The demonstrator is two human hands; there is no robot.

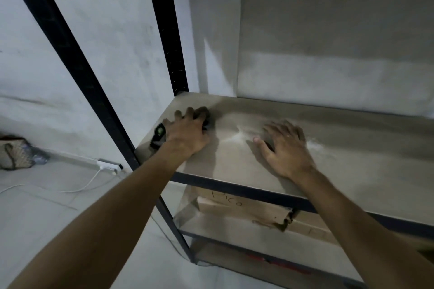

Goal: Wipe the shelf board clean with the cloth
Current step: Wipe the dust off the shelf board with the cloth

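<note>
Shelf board: lay at chest level in a dark metal rack, dusty, with pale streaks near its middle.
Left hand: fingers spread and pressed down on a dark cloth bunched near the board's back left corner.
Right hand: open, flat on bare board, holding nothing.
Dark object with green mark: just beside the left wrist, near the board's left edge; what it was I could not tell.
Risk: a leftward sweep could likely knock that object off the edge.
Risk: the braced right palm might smear dust onto wiped areas.
Below: cardboard box would catch falling dust.
</note>
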